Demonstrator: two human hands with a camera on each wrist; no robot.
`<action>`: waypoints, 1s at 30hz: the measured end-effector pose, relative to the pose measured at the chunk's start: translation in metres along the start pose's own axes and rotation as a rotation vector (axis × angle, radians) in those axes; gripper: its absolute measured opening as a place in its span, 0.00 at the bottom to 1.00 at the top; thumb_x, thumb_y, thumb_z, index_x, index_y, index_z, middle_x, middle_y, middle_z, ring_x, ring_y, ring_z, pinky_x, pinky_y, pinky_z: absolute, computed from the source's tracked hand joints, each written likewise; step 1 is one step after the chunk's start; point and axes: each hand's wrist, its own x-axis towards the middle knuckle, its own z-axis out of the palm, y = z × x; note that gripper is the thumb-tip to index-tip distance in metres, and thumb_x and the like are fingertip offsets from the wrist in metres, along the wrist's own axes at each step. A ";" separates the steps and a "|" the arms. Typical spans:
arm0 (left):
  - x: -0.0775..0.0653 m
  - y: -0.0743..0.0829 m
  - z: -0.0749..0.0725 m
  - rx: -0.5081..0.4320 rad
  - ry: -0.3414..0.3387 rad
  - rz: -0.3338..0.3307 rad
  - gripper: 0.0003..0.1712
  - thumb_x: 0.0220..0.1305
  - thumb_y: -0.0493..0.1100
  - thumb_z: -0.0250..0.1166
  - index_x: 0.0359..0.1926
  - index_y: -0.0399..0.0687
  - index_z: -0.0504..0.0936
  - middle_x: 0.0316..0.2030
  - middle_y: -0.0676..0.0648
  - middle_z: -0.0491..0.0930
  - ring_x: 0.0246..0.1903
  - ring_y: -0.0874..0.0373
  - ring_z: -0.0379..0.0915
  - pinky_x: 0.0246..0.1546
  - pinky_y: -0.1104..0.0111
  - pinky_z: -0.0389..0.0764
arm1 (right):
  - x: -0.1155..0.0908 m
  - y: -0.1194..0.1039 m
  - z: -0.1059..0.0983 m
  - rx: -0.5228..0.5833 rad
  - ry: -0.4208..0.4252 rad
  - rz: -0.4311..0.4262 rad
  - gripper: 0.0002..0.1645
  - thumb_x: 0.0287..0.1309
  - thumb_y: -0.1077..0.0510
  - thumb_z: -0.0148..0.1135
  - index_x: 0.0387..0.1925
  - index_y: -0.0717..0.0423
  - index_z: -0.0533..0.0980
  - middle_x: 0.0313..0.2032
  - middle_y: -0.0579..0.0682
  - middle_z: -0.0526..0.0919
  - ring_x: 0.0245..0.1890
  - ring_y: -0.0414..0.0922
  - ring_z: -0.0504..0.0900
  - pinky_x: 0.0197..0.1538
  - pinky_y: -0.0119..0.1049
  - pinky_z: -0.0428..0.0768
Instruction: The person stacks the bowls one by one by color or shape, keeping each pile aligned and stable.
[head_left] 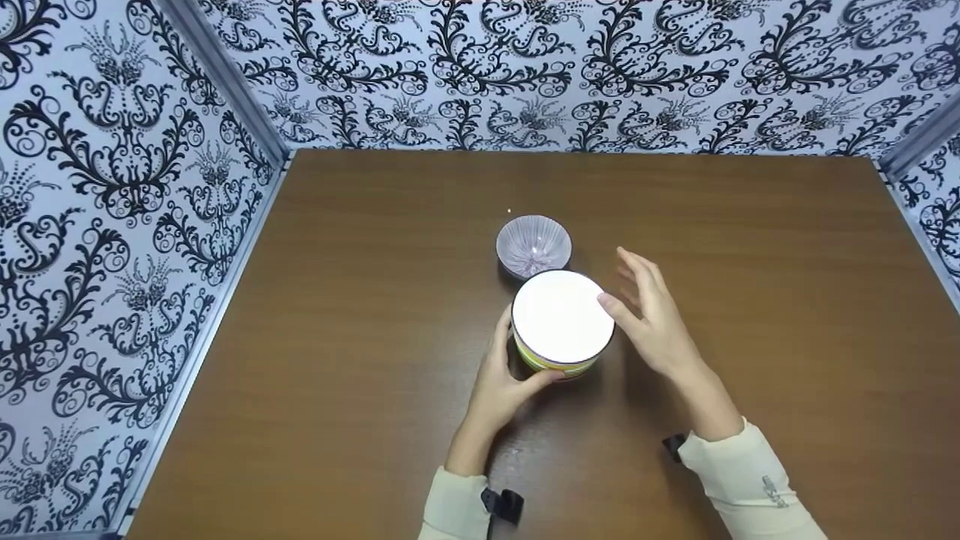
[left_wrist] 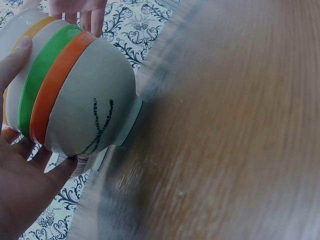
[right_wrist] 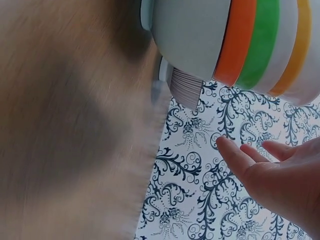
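Observation:
My left hand (head_left: 499, 394) grips a banded bowl (head_left: 564, 319) from its left and near side, thumb near the rim. Orange, green, white and yellow bands ring its upper wall in the left wrist view; its pale lower wall (left_wrist: 92, 95) carries dark dotted marks. I cannot tell whether this is one bowl or several nested. Its foot is close to the table. My right hand (head_left: 656, 330) is at its right with fingers extended, the thumb tip overlapping the rim in the head view. Just behind stands a small ribbed, purplish bowl (head_left: 534, 244), partly hidden.
The brown wooden table (head_left: 360, 337) spreads out around the bowls. Black-and-white patterned panels (head_left: 525, 75) rise at the back and sides, with grey posts at the corners. A tiny pale speck (head_left: 509, 211) lies behind the ribbed bowl.

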 end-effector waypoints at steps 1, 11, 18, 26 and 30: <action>0.000 0.000 0.000 -0.002 0.000 0.000 0.63 0.50 0.50 0.80 0.79 0.50 0.50 0.77 0.46 0.56 0.75 0.48 0.54 0.77 0.48 0.54 | 0.001 0.000 0.000 -0.004 -0.001 0.001 0.42 0.67 0.53 0.58 0.76 0.60 0.54 0.73 0.60 0.56 0.72 0.61 0.62 0.71 0.61 0.67; 0.000 0.000 0.000 -0.007 0.001 -0.005 0.63 0.49 0.49 0.80 0.78 0.49 0.50 0.77 0.46 0.56 0.76 0.49 0.52 0.77 0.49 0.53 | 0.012 0.005 0.000 -0.021 -0.009 0.009 0.41 0.69 0.52 0.58 0.76 0.60 0.54 0.73 0.61 0.56 0.72 0.63 0.63 0.71 0.60 0.67; 0.001 0.002 0.000 -0.013 -0.011 -0.002 0.63 0.50 0.50 0.79 0.78 0.46 0.49 0.77 0.46 0.56 0.75 0.48 0.54 0.76 0.47 0.54 | 0.022 0.011 -0.003 -0.031 -0.006 0.010 0.41 0.69 0.50 0.57 0.75 0.61 0.55 0.74 0.60 0.56 0.72 0.61 0.63 0.72 0.60 0.67; 0.002 0.001 -0.001 -0.023 -0.010 0.001 0.63 0.50 0.48 0.80 0.78 0.44 0.49 0.77 0.46 0.55 0.75 0.49 0.55 0.77 0.49 0.54 | 0.035 0.015 -0.004 -0.042 0.007 0.033 0.41 0.69 0.48 0.57 0.75 0.60 0.56 0.73 0.60 0.57 0.72 0.60 0.63 0.71 0.60 0.68; 0.001 0.001 -0.001 -0.018 -0.003 0.006 0.63 0.50 0.48 0.80 0.78 0.43 0.50 0.77 0.44 0.56 0.75 0.48 0.56 0.77 0.48 0.54 | 0.045 0.015 -0.003 -0.044 0.007 0.039 0.41 0.69 0.48 0.57 0.75 0.60 0.56 0.73 0.61 0.57 0.72 0.60 0.64 0.71 0.58 0.68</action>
